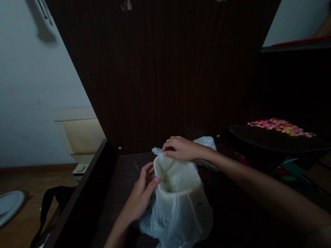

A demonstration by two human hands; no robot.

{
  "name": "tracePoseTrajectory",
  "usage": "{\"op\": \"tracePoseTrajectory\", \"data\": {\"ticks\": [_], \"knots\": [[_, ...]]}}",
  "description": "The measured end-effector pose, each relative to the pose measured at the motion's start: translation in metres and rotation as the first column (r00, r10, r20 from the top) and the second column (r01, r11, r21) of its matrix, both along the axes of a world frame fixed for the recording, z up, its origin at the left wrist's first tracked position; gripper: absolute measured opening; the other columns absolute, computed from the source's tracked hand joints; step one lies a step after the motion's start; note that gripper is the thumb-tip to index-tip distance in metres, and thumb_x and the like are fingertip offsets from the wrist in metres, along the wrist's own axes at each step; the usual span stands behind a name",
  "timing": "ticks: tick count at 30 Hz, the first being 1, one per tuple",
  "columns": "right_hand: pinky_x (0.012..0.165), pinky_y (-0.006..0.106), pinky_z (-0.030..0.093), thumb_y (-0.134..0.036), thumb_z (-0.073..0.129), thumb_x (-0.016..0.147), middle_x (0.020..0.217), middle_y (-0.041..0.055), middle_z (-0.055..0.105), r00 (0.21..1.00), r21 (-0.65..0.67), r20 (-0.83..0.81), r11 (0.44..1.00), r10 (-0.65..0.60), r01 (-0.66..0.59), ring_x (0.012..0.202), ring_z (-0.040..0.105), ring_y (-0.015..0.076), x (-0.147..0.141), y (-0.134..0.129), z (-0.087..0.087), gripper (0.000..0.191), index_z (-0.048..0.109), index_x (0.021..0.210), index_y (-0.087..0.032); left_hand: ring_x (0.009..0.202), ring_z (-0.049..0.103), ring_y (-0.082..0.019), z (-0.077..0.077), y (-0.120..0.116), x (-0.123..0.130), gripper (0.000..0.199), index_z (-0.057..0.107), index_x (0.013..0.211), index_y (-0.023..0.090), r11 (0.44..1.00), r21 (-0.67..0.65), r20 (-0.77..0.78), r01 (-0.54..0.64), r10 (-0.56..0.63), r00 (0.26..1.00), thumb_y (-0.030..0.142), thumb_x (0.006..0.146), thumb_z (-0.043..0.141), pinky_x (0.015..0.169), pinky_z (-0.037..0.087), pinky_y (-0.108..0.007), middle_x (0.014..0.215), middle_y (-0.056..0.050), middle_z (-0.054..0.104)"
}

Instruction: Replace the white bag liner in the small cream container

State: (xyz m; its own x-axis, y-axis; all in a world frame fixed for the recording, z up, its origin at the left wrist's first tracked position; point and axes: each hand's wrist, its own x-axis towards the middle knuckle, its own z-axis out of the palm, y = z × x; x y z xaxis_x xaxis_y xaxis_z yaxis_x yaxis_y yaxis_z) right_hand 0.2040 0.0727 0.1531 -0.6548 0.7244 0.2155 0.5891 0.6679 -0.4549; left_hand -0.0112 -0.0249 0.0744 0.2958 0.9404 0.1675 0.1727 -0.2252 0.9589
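Observation:
A small white bin (pixel 180 186) stands upright on the dark surface, lined with a thin white plastic bag (pixel 181 226) whose edge is folded over the rim and hangs loosely outside. My left hand (pixel 141 192) holds the bin's left side, thumb on the bagged rim and fingers around the outside. At the far rim, my right hand (pixel 182 147) pinches the bag's edge with curled fingers. Behind my right wrist lies another piece of whitish plastic (pixel 205 143), partly hidden by the arm.
A tall dark wooden panel (pixel 159 66) rises behind the bin, and a low dark side board (pixel 82 212) runs along the left. On the right, a dark rounded shelf (pixel 249 140) carries a colourful strip (pixel 279 126). A white oval lid-like object (pixel 3 210) is on the wooden floor.

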Motion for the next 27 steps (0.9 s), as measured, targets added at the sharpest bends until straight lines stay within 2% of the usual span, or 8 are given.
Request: {"op": "tracePoseTrajectory", "data": {"ticks": [3, 6, 9, 12, 15, 18, 21, 27], "knots": [[0.071, 0.027, 0.043, -0.016, 0.059, 0.089, 0.081, 0.0045, 0.074, 0.996, -0.050, -0.039, 0.996, -0.075, 0.073, 0.076, 0.064, 0.0173, 0.002, 0.008, -0.013, 0.017, 0.075, 0.083, -0.016, 0.136, 0.054, -0.032, 0.001, -0.004, 0.001, 0.051, 0.047, 0.140, 0.021, 1.000, -0.015, 0.001, -0.002, 0.002, 1.000, 0.048, 0.097, 0.053, 0.115, 0.041, -0.052, 0.149, -0.014, 0.056], [0.066, 0.025, 0.042, -0.016, 0.055, 0.089, 0.082, 0.0065, 0.074, 0.985, -0.100, -0.091, 0.985, -0.150, 0.140, 0.075, 0.065, 0.0171, 0.005, 0.011, -0.019, 0.020, 0.075, 0.086, -0.013, 0.134, 0.055, -0.031, 0.001, -0.008, 0.002, 0.052, 0.046, 0.140, 0.020, 1.000, -0.026, -0.022, -0.016, 0.016, 1.000, 0.049, 0.097, 0.052, 0.115, 0.041, -0.051, 0.151, -0.015, 0.053], [0.069, 0.024, 0.044, -0.016, 0.057, 0.087, 0.087, 0.0057, 0.076, 0.983, -0.174, -0.121, 0.978, -0.139, 0.117, 0.079, 0.066, 0.0164, 0.007, 0.013, -0.022, 0.019, 0.076, 0.088, -0.015, 0.134, 0.054, -0.032, 0.001, -0.009, 0.001, 0.057, 0.043, 0.144, 0.020, 0.999, -0.030, -0.052, -0.042, 0.040, 0.998, 0.049, 0.096, 0.053, 0.114, 0.041, -0.051, 0.150, -0.015, 0.053], [0.069, 0.023, 0.046, -0.018, 0.059, 0.086, 0.087, 0.0049, 0.077, 0.984, -0.256, -0.138, 0.964, -0.109, 0.071, 0.078, 0.067, 0.0159, 0.008, 0.015, -0.024, 0.019, 0.077, 0.089, -0.015, 0.135, 0.051, -0.034, -0.001, -0.005, -0.002, 0.066, 0.042, 0.148, 0.019, 0.996, 0.020, -0.073, -0.083, 0.084, 0.994, 0.046, 0.090, 0.058, 0.114, 0.038, -0.052, 0.151, -0.016, 0.052], [0.067, 0.024, 0.045, -0.022, 0.059, 0.087, 0.083, 0.0038, 0.076, 0.982, -0.317, -0.160, 0.947, -0.100, 0.045, 0.075, 0.066, 0.0159, 0.007, 0.018, -0.027, 0.020, 0.077, 0.087, -0.015, 0.133, 0.052, -0.034, 0.000, 0.005, 0.000, 0.056, 0.053, 0.140, 0.018, 0.988, 0.077, -0.043, -0.136, 0.139, 0.989, 0.043, 0.090, 0.056, 0.113, 0.038, -0.051, 0.145, -0.014, 0.057], [0.067, 0.024, 0.045, -0.026, 0.059, 0.088, 0.078, 0.0016, 0.073, 0.980, -0.359, -0.184, 0.933, -0.081, 0.010, 0.073, 0.063, 0.0146, 0.005, 0.019, -0.029, 0.020, 0.076, 0.085, -0.016, 0.127, 0.058, -0.031, 0.005, 0.014, 0.008, 0.044, 0.061, 0.129, 0.018, 0.985, 0.049, 0.027, -0.166, 0.165, 0.986, 0.042, 0.094, 0.051, 0.110, 0.042, -0.044, 0.135, -0.011, 0.065], [0.064, 0.023, 0.043, -0.028, 0.059, 0.087, 0.072, 0.0002, 0.068, 0.977, -0.379, -0.197, 0.925, -0.083, 0.002, 0.068, 0.059, 0.0134, 0.005, 0.018, -0.029, 0.020, 0.072, 0.077, -0.016, 0.119, 0.065, -0.028, 0.009, 0.017, 0.017, 0.041, 0.063, 0.125, 0.018, 0.989, 0.012, 0.061, -0.149, 0.148, 0.987, 0.043, 0.093, 0.053, 0.102, 0.048, -0.038, 0.127, -0.009, 0.070], [0.060, 0.023, 0.039, -0.028, 0.056, 0.089, 0.070, -0.0001, 0.062, 0.965, -0.352, -0.189, 0.930, -0.183, 0.107, 0.066, 0.055, 0.0135, 0.013, 0.018, -0.031, 0.021, 0.064, 0.072, -0.018, 0.104, 0.069, -0.027, 0.005, 0.018, 0.019, 0.036, 0.065, 0.114, 0.017, 0.986, -0.013, 0.073, -0.169, 0.169, 0.983, 0.043, 0.089, 0.057, 0.091, 0.053, -0.036, 0.116, -0.009, 0.074]]}}
